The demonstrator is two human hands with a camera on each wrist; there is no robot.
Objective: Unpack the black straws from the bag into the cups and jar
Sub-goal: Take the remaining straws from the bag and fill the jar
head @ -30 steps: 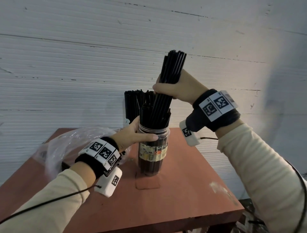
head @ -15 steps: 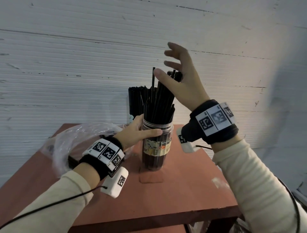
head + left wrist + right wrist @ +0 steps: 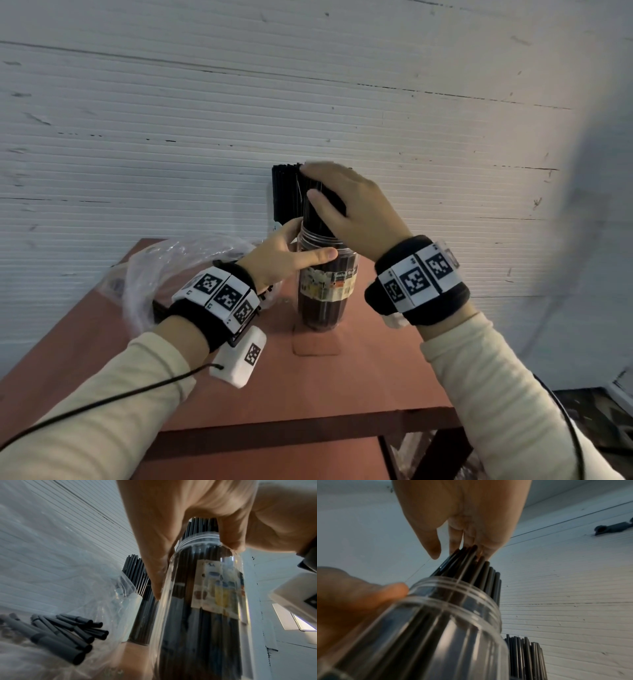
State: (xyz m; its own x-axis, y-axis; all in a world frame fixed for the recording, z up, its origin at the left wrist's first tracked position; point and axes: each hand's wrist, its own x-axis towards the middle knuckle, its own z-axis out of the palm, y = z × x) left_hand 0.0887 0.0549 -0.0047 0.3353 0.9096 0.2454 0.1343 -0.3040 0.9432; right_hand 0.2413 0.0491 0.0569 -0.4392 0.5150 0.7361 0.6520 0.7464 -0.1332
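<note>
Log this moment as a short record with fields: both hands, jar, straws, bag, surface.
left hand: grips the clear jar near its neck, thumb across the front
right hand: fingers straight, palm pressing down on the straw tops
jar: upright on the table, labelled, packed with black straws
second bundle of straws: stands behind the jar; its holder is mostly hidden
bag: clear plastic, left of the jar, some black straws lying inside
table: reddish-brown, set against a white wall

A reddish-brown desk stands against a white wall of fine horizontal ribs with dark scratches. Warm light falls on the wall's right part. Below the desk's near edge, dark diagonal legs show.
</note>
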